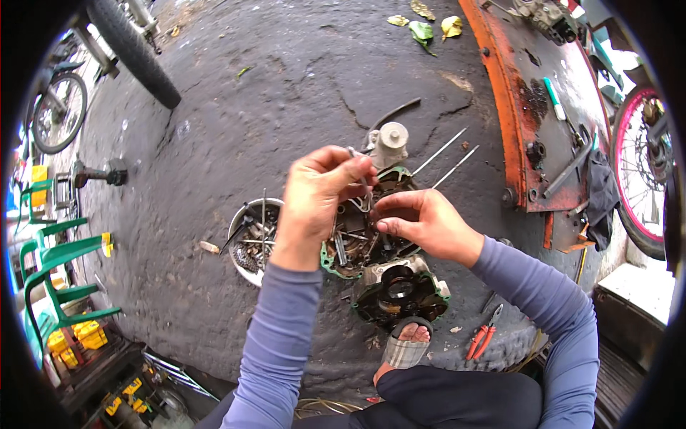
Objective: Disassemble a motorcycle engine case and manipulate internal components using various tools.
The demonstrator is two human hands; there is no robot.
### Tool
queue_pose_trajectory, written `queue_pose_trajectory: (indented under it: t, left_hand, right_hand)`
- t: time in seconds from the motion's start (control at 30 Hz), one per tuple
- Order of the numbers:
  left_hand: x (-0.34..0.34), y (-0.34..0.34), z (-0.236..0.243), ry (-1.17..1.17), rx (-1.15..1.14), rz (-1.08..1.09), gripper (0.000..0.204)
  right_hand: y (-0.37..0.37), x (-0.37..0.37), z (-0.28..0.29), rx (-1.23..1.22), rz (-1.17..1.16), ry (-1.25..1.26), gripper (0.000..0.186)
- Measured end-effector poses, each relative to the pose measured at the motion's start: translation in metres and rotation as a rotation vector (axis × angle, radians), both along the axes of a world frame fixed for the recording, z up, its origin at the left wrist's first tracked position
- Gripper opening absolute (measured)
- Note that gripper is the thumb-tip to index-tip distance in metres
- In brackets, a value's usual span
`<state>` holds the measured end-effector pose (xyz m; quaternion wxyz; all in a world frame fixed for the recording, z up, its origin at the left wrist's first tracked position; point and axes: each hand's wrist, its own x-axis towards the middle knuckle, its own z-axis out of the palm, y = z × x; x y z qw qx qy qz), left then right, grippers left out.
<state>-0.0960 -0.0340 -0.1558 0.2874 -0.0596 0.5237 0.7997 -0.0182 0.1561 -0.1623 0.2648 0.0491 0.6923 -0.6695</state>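
Note:
My left hand [319, 187] is closed, thumb against fingers, on a slim grey metal part [363, 176] held above an open engine crankcase [345, 259]. My right hand [430, 223] has its thumb and fingers drawn together by the part's lower end; what they grip, if anything, is hidden. Under both hands the crankcase lies on the ground, dark and oily inside, with green gasket edges. Close to my foot sits another engine piece [401, 286] with a round bore. Beyond the hands stands a silver cylindrical part [391, 143], a black hose beside it.
A white bowl [247, 274] of gears and metal parts stands left of the crankcase. Two long studs [441, 155] point to the far right. Red-handled pliers [481, 342] lie near my knee. An orange-edged metal bench [511, 136] with tools is at right, green chairs [68, 268] at left.

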Motion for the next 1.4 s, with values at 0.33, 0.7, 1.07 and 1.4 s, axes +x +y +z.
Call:
queue_pose_trajectory:
  t: [0.33, 0.7, 1.07, 1.4]
  left_hand:
    - [-0.006, -0.137, -0.069, -0.045, -0.748, -0.051, 0.012]
    - [0.026, -0.154, -0.074, 0.339, -0.985, -0.046, 0.021]
    - [0.115, -0.061, -0.062, 0.261, -0.708, -0.749, 0.06]
    - [0.111, -0.005, -0.049, 0.451, -0.585, -0.827, 0.037]
  right_hand:
    - [0.069, 0.084, -0.018, 0.411, 0.032, -0.102, 0.038]
    - [0.092, 0.196, -0.067, 0.256, -0.088, -0.24, 0.048]
    - [0.065, 0.209, -0.068, 0.366, -0.177, -0.061, 0.055]
    - [0.064, 0.248, -0.041, 0.348, -0.515, -0.027, 0.051]
